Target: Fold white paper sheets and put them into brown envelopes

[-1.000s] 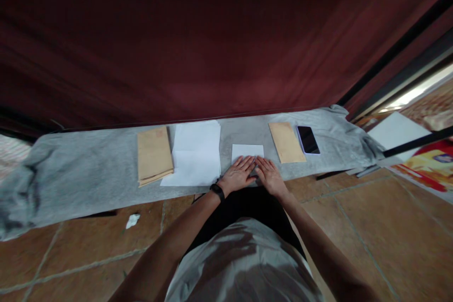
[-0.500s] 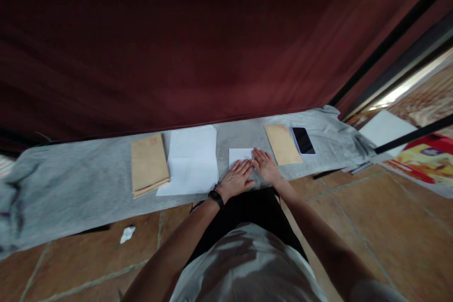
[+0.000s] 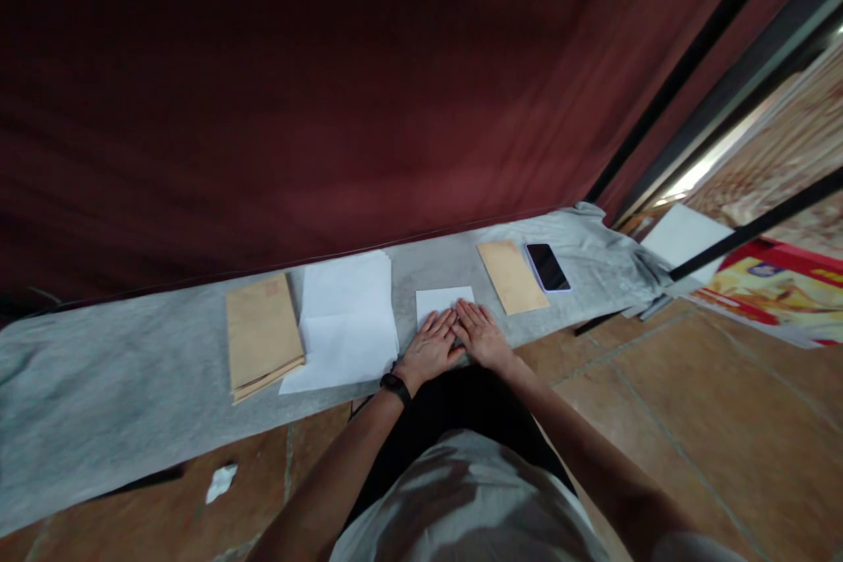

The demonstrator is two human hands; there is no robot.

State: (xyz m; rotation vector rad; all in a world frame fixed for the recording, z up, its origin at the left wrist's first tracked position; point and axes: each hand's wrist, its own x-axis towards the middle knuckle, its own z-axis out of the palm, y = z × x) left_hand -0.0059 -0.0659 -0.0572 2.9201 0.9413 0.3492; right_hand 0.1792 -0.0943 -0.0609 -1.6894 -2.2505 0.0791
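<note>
Both palms lie flat on a small white folded sheet of paper (image 3: 435,299) at the front of the cloth-covered bench. My left hand (image 3: 431,347), with a black band on the wrist, covers the sheet's lower left with fingers stretched out. Beside it, my right hand (image 3: 482,334) rests on the sheet's right part, fingers extended; the fingertips of the two hands almost meet. Much of the sheet is hidden beneath them. Just right of my right hand lies a single brown envelope (image 3: 514,277). To the left of my left hand is a stack of white paper (image 3: 346,325).
A pile of brown envelopes (image 3: 263,334) lies left of the white paper. A phone (image 3: 548,267) is at the right. Grey cloth (image 3: 118,378) covers the bench, against a dark red curtain (image 3: 369,105). A red and yellow box (image 3: 777,290) stands at far right. A white scrap (image 3: 221,483) lies on the floor.
My right hand has slid back toward me and closer to my left hand on the folded sheet. The whole view has turned slightly, shifting the bench things leftward.
</note>
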